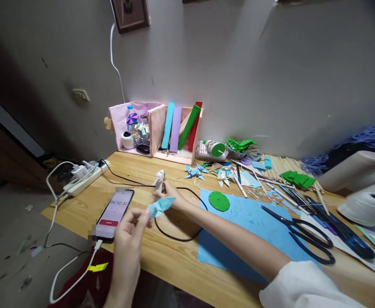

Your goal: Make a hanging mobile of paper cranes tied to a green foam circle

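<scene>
Between the thumb and fingers of my left hand (131, 233) is a light blue folded paper piece (161, 206), pointed at its end. My right hand (172, 195) reaches across from the right and grips a white glue gun (159, 180) above the table; part of the gun is hidden behind the fingers. A black cable (177, 239) loops on the wood beneath both hands. Left of my left hand lies a phone (115, 214) showing a timer. To the right, a green felt disc (219, 201) rests on a blue sheet (238, 231), beside black-handled scissors (298, 231).
A white power strip (86, 177) sits at the table's left edge. Behind stand a pink box (118, 124) and an open-fronted holder (155, 132) with coloured strips. Blue paper stars (196, 171), wooden sticks (280, 164) and white rolls (363, 205) crowd the right side.
</scene>
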Available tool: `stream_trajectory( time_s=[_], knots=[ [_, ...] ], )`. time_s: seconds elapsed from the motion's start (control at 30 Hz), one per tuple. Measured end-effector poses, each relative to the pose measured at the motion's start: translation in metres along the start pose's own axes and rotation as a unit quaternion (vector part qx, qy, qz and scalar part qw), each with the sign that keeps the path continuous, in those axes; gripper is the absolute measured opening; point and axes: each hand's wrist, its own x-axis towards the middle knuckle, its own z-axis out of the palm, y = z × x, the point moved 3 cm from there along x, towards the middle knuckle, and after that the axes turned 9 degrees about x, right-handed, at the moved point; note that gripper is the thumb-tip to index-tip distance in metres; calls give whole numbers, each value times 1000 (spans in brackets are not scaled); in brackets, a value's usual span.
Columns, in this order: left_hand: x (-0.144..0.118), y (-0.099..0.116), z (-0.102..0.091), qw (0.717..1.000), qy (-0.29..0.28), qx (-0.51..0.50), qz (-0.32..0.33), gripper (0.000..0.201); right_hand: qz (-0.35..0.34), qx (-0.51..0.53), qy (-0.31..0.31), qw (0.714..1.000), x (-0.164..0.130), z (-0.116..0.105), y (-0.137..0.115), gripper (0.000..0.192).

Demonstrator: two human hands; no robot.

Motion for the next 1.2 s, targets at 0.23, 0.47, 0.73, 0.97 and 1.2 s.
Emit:
stream_trajectory(
  time_s=[0.23,0.47,0.73,0.97,1.2],
  knots=[
    [-23,-5,82,969,-241,47,-8,27,-60,-133,-8,989,-95,-108,-21,21],
    [-37,-20,191,891,-438,116,30,25,29,-250,223,942,-207,-269,-5,10],
    [-53,-38,273,855,-481,182,72,26,102,-427,315,841,-247,-358,22,11],
    [-53,-50,270,866,-462,176,68,27,108,-427,271,856,-229,-364,30,11],
    [-55,-52,262,872,-446,183,86,26,98,-415,239,873,-227,-360,41,8]
  ],
)
